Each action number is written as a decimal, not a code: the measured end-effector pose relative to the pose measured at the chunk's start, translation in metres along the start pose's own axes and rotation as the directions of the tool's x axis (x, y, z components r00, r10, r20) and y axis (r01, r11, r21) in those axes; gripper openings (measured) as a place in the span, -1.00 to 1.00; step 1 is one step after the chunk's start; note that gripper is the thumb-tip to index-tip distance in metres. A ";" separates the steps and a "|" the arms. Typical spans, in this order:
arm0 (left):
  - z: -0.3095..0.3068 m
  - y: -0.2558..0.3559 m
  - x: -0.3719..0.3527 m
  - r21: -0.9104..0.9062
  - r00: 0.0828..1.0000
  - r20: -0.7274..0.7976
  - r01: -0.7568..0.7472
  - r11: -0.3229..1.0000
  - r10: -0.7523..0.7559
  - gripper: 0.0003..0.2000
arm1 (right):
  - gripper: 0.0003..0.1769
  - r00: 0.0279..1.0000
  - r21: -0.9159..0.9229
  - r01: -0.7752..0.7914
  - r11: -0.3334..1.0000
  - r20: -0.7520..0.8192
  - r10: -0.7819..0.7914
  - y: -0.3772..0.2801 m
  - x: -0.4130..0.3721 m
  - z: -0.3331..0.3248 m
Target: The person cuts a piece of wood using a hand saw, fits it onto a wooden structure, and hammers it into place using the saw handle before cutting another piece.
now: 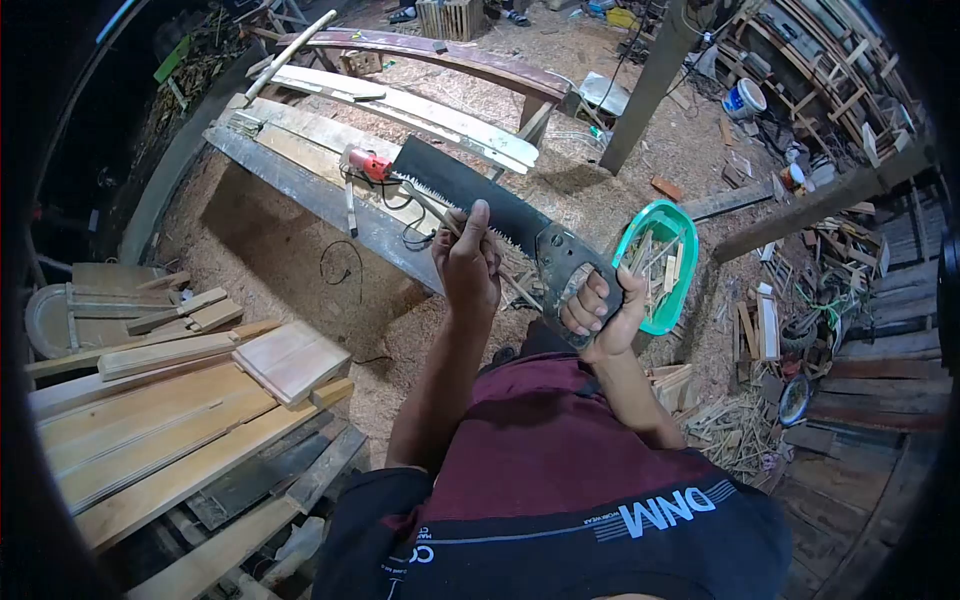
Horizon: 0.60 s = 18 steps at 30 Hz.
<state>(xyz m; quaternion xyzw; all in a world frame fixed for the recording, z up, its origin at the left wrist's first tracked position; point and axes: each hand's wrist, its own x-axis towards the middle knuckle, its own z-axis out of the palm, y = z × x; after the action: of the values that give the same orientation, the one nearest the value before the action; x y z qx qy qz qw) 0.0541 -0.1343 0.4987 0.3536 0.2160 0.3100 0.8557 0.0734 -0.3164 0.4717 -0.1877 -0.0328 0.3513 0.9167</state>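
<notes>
My right hand [605,315] is wrapped round the grey handle [562,250] of a handsaw, whose dark blade [470,190] points up and to the left with its teeth facing my left hand. My left hand [466,255] is closed with the thumb up, right beside the toothed edge. From it a slim, stick-like tool [422,198] juts out toward the upper left, close along the teeth; my fingers hide its middle part. Beyond the blade, a red power tool [370,163] lies on the plank bench [290,180].
A green basket [676,312] of wood offcuts stands to my right, near a post [650,85]. Planed boards [160,430] and a small panel [292,360] are stacked at lower left. Sawdust covers the floor. A white bucket [744,98] and another person's feet [517,18] are farther back.
</notes>
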 end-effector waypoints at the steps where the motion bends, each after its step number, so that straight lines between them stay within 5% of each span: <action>1: -0.002 -0.002 0.004 -0.001 1.000 -0.012 0.003 1.000 -0.003 -0.75 | -0.55 1.000 0.007 -0.015 1.000 -0.008 0.015 0.000 0.005 -0.003; 6: -0.001 -0.019 0.043 0.102 0.995 -0.081 0.058 0.993 -0.050 -0.74 | -0.56 0.995 -0.017 -0.099 0.995 -0.016 0.099 -0.012 0.043 -0.015; 8: -0.011 -0.042 0.073 0.297 0.988 -0.135 0.110 0.949 -0.072 -0.68 | -0.57 0.987 -0.345 -0.053 0.937 -0.163 -0.005 -0.010 0.067 -0.022; 10: -0.036 -0.077 0.112 0.538 0.986 -0.159 0.125 0.834 -0.044 -0.62 | -0.61 0.973 -0.632 0.006 0.775 -0.175 -0.150 -0.017 0.092 -0.027; 13: -0.087 -0.133 0.152 0.729 0.979 -0.157 0.026 0.684 0.130 -0.53 | -0.64 0.974 -0.680 -0.106 0.725 -0.219 -0.063 -0.046 0.120 -0.073; 18: -0.106 -0.166 0.174 0.953 0.984 -0.024 -0.030 0.301 0.175 -0.63 | -0.56 0.942 -0.800 -0.193 0.569 -0.313 -0.122 -0.050 0.166 -0.168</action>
<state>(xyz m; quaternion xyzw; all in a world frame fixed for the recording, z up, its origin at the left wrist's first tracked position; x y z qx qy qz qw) 0.1786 -0.0583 0.2805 0.7819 0.3862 0.1989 0.4471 0.2616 -0.2957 0.3218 -0.6486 -0.0325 0.2771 0.7081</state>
